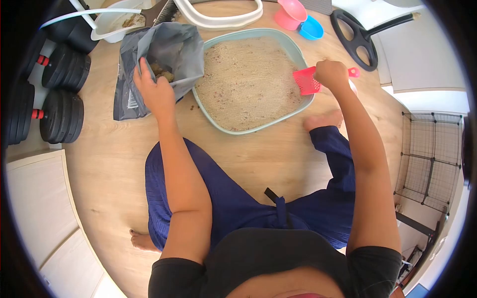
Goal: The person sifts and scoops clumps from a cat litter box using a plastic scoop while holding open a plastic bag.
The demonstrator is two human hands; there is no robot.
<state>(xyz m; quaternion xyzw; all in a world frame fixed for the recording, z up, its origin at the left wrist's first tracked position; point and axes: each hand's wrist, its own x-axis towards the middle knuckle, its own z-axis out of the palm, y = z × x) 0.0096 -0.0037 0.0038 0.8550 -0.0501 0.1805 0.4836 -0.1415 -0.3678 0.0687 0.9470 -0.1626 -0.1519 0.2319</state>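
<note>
My right hand (332, 75) is closed around a pink slotted litter scoop (307, 81), whose blade sits at the right rim of the litter box. The pale green litter box (240, 132) is filled with beige, grainy litter (253, 82) dotted with darker bits. At its left stands a grey plastic bag (186, 47), its mouth gaping and brownish clumps (164, 72) visible inside. My left hand (156, 92) grips the near edge of that bag, thumb at the opening and fingers along the outer side.
Black dumbbells (62, 116) line the left side. Behind the box lie a white frame (218, 20), a pink cup (290, 15) and a blue cup (311, 28). A black wheel-shaped base (355, 39) rests at upper right, and a wire rack (431, 159) stands at far right.
</note>
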